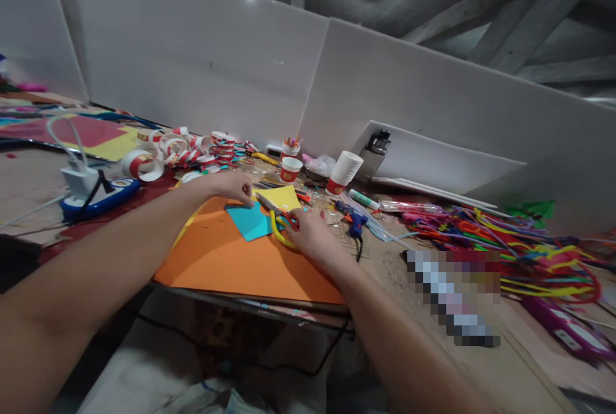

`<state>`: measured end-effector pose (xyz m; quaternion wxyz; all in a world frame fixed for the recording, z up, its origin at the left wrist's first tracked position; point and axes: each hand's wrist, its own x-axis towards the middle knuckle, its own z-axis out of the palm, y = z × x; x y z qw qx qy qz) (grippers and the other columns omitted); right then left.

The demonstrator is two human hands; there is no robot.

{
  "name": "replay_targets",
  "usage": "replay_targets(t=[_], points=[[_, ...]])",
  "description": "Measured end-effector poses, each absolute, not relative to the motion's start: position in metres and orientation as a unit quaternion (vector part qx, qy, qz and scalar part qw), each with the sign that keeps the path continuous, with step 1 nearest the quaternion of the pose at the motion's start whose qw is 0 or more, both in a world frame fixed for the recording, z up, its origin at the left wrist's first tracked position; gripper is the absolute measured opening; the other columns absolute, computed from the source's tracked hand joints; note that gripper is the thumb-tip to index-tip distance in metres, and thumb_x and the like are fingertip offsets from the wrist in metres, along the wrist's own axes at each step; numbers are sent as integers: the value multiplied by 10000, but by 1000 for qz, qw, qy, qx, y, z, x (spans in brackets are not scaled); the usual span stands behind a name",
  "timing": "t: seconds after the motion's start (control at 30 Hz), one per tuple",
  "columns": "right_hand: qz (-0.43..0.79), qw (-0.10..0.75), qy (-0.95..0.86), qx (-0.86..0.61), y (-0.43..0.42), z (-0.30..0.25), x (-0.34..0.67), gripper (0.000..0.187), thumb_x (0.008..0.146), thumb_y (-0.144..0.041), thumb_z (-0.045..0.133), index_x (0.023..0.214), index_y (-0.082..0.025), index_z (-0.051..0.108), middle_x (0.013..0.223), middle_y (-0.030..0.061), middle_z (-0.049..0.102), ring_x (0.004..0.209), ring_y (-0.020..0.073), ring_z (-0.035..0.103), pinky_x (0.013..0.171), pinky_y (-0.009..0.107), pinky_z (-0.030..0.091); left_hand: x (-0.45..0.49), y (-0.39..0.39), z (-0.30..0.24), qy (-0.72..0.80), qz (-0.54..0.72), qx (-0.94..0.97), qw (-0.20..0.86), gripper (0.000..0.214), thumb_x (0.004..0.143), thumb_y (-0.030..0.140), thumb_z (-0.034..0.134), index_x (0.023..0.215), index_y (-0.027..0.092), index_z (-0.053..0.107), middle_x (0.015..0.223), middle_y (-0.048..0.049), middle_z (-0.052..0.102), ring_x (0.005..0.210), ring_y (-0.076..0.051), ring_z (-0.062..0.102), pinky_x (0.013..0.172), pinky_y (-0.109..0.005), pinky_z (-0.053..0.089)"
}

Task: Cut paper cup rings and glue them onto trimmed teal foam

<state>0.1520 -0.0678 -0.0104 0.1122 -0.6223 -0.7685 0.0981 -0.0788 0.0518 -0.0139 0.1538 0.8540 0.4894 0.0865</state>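
Note:
My right hand [310, 236] is closed round the yellow-and-red handles of a pair of scissors [282, 221], whose blades point up-left toward a yellow sheet [282, 197]. My left hand [233, 187] rests with its fingers pressed down on the edge of the yellow sheet and a blue paper piece [250, 221]. Both papers lie on a large orange sheet [240, 260] at the table's near edge.
Cut paper-cup rings [173, 147] are heaped at the back left. Paper cups [342, 172], a dark bottle [375, 151], a blue glue gun [353, 218] and a pile of pipe cleaners [505, 241] lie to the right. A power strip [99, 199] sits left. White panels wall the back.

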Motion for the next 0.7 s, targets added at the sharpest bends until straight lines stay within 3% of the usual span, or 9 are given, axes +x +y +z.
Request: replay_targets(t=[0.13,0.27,0.37,0.53,0.7], points=[[144,184,-735,-637,-64,-8,153,272,799,-246,633,1057,-159,649,843,60,687,753,172,606,751,282,413,-78,43,-6,451,-11,878,159,609,490,459,782,1005,157,661,889,-59,681,747,-180,581,593,-230,370],[214,285,-689,-631,-54,-13,153,359,837,-256,555,1174,-134,558,836,39,663,614,125,549,584,240,400,-74,37,-3,467,-25,869,160,619,492,478,789,1006,165,645,893,-61,683,747,-182,585,601,-234,363],[221,334,-684,-610,-48,-18,157,351,840,-239,520,1178,-146,540,837,22,647,613,112,537,561,220,391,-74,38,-4,469,-16,866,174,646,496,475,791,1043,170,636,829,-36,680,721,-176,589,585,-234,351],[200,324,-694,-611,-52,-16,157,385,794,-207,548,1175,-152,566,770,-3,610,586,108,505,525,215,357,-73,44,-8,446,2,885,136,575,588,473,740,1075,178,656,833,-25,676,726,-172,587,557,-233,328],[186,303,-706,-612,-58,-10,155,387,779,-198,582,1160,-133,585,743,-6,596,605,114,503,549,220,354,-72,54,-16,416,10,900,126,485,641,432,726,1037,157,678,970,-72,690,802,-179,591,625,-225,356]])
